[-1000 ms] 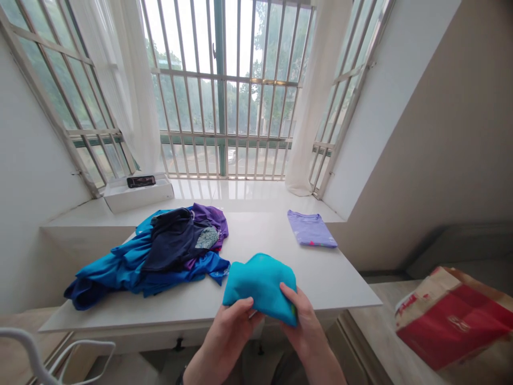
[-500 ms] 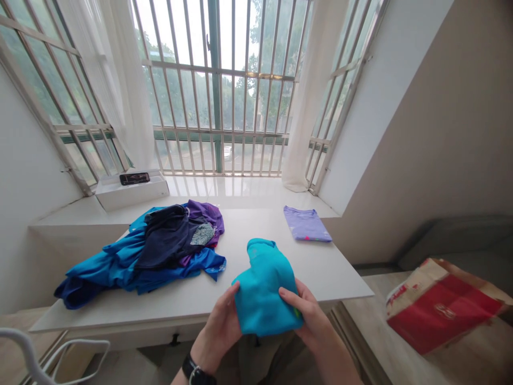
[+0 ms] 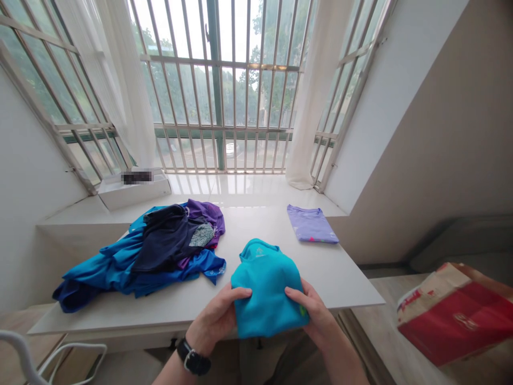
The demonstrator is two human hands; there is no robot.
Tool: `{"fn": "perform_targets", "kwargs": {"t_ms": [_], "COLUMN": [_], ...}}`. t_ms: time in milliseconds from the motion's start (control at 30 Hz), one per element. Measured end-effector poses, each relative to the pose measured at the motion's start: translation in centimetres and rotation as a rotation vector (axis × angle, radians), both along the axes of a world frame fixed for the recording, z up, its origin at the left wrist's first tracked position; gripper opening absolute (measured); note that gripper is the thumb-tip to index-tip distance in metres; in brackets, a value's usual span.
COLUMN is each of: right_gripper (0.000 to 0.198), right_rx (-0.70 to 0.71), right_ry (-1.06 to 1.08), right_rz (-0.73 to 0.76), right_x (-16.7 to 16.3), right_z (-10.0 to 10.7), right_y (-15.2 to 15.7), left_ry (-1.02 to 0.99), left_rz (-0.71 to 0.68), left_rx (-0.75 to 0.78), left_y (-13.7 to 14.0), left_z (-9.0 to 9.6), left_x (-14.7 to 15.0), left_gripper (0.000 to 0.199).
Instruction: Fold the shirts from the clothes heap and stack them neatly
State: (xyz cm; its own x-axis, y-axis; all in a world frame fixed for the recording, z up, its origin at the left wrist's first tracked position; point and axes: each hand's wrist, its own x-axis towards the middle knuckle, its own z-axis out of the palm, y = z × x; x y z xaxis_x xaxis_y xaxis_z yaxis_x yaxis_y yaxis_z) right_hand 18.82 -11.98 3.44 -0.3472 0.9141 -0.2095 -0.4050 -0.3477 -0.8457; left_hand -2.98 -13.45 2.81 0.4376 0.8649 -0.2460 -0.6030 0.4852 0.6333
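A turquoise T-shirt [image 3: 268,289], folded into a compact bundle with its neckline at the far end, is held over the table's front edge. My left hand [image 3: 218,313] grips its left side, thumb on top and fingers hidden underneath. On the right side my right hand [image 3: 310,307] pinches it the same way, near a small green print. To the left lies a heap of crumpled clothes [image 3: 160,240] in blue, navy and purple. A neatly folded lavender T-shirt [image 3: 312,223] rests flat at the table's right rear.
The white table [image 3: 256,222] meets a window sill with a barred window behind. A white box [image 3: 136,193] bearing a blurred-out item stands at the sill's left. Lower right is a red and brown paper bag [image 3: 460,315]; a white curved frame [image 3: 22,353] shows lower left.
The turquoise T-shirt has been spread wider and its neckline now faces up. My left thumb has moved onto its top. The view has shifted slightly.
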Motion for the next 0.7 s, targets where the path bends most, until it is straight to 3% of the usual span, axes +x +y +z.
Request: {"fn": "perform_targets", "kwargs": {"t_ms": [133, 267, 400, 500, 600, 700], "right_gripper": [0.058, 0.059, 0.054, 0.049, 0.054, 0.059], "right_rx": [0.039, 0.235, 0.386, 0.440, 0.403, 0.342], "right_ry": [-0.071, -0.419, -0.887, -0.999, -1.003, -0.989], "right_rz": [-0.019, -0.058, -0.198, -0.169, -0.157, -0.113], "right_x": [0.5, 1.3, 2.4, 3.4, 4.6, 5.2], "right_z": [0.3, -1.0, -3.4, -4.4, -4.5, -4.4], "right_y": [3.1, 6.3, 6.8, 6.7, 8.0, 10.9], "left_ry": [0.087, 0.218, 0.302, 0.284, 0.388, 0.542], "left_rz": [-0.051, -0.052, -0.021, -0.082, 0.039, 0.231], "left_rx": [0.032, -0.025, -0.034, 0.045, 0.043, -0.010], "left_y": [4.3, 7.9, 7.5, 6.2, 6.2, 7.9], "left_z": [1.4, 0.1, -1.7, -1.6, -0.9, -0.6], "left_x": [-0.2, 0.3, 0.2, -1.0, -3.2, -4.9], "left_gripper": [0.063, 0.068, 0.069, 0.060, 0.065, 0.090]}}
